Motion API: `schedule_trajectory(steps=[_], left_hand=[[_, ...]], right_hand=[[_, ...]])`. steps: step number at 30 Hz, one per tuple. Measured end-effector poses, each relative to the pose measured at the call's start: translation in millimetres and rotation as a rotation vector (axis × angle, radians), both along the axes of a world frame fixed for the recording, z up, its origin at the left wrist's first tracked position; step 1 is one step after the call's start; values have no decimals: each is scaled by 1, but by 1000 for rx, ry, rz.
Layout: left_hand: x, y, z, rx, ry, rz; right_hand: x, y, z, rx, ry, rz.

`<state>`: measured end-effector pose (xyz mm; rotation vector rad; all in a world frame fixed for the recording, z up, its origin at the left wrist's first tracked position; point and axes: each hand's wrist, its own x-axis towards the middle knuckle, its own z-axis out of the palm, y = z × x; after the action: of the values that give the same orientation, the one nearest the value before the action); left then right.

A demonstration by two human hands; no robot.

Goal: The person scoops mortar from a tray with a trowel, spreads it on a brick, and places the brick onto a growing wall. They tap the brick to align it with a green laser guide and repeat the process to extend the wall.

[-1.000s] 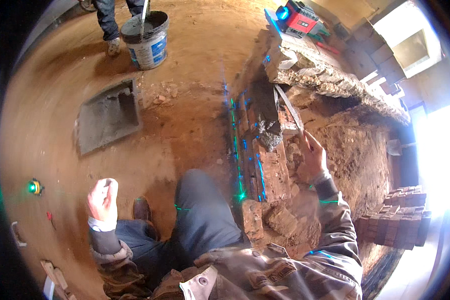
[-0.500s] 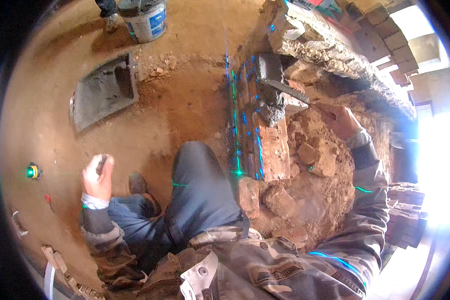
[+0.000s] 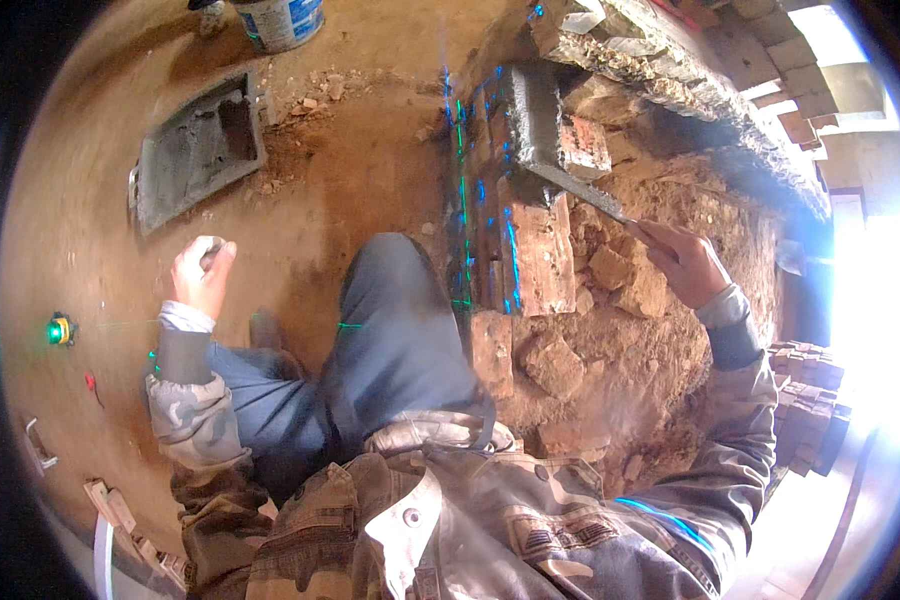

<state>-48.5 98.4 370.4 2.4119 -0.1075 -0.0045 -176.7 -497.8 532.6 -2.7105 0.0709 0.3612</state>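
Observation:
My right hand (image 3: 682,262) is closed round the handle of a mortar-smeared trowel (image 3: 585,192). Its narrow blade reaches left to the near end of a wet grey mortar bed (image 3: 538,110) on top of the low brick wall (image 3: 545,270). Closer to me, the reddish bricks of that wall are bare. My left hand (image 3: 200,278) hangs above the floor at the left, thumb and fingers curled together. Whether anything small is inside them is hidden. Beyond that hand lies a grey mortar tray (image 3: 260,140), with mortar smeared inside it.
Broken bricks and rubble (image 3: 552,365) fill the ground right of the wall, below a rough masonry ledge (image 3: 660,65). A bucket (image 3: 282,25) stands at the far left. A laser level (image 3: 61,330) glows on the floor, and green and blue lines run along the wall.
My right hand and the trowel have come slightly nearer to me. The mortar on the wall looks flatter and more drawn out than the earlier lumps. My left hand stays curled.

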Motion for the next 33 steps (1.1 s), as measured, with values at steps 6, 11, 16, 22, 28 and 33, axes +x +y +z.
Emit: schedule_trajectory(steps=[6, 11, 16, 22, 28, 33], left_hand=[[10, -7, -2, 73, 45, -61], [12, -26, -1, 49, 32, -95], [18, -30, -7, -109, 91, -134], [37, -85, 10, -270, 110, -263], [89, -152, -38, -503, 65, -135], [99, -215, -137, -953, 323, -41]], right_hand=[[-12, 15, 9, -23, 39, -14], [-32, 2, -5, -26, 4, -40], [-37, 25, 10, 10, 85, -117], [-56, 27, 9, -30, 27, -90], [-62, 79, 31, -222, -32, -88], [-60, 136, 21, -542, 59, 74]])
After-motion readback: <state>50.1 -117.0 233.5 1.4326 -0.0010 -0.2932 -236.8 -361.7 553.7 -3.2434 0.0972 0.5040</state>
